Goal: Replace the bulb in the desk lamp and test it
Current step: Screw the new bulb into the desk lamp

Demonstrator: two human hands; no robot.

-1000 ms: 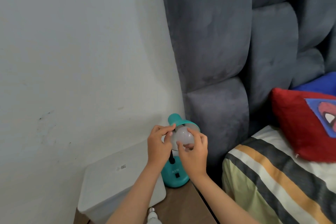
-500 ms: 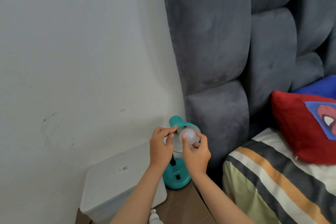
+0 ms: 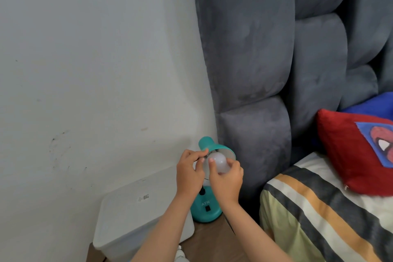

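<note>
1. Bulb (image 3: 219,162) sits low centre of the frame, its white globe at the mouth of the teal lamp shade (image 3: 221,149), with its base hidden inside; whether the thread has caught in the socket cannot be told.
2. Nearest the camera, at the bottom edge of the frame, a second bulb (image 3: 180,255) lies on the wooden counter (image 3: 212,240) between the forearms. A dropped elbow could nudge it and set it rolling off.
3. Right hand (image 3: 226,178) forms the working grip: fingers curled closed around the globe from below and the right, a thumb tip pressed on its front. Smooth glass could slip in a turn, and a skewed start would likely cross the thread.
4. Left hand (image 3: 190,168) closes on the shade's left rim, fingers pinched at its edge, steadying it. If that hold loosens, the shade may swing on its neck and the bulb will turn nothing.
5. Lamp base (image 3: 205,208) stands just behind the wrists, beside a white box (image 3: 138,210). Hard twisting could tip the lamp.
6. Farther back, the grey headboard (image 3: 255,70) leaves little room to the right of the shade.
</note>
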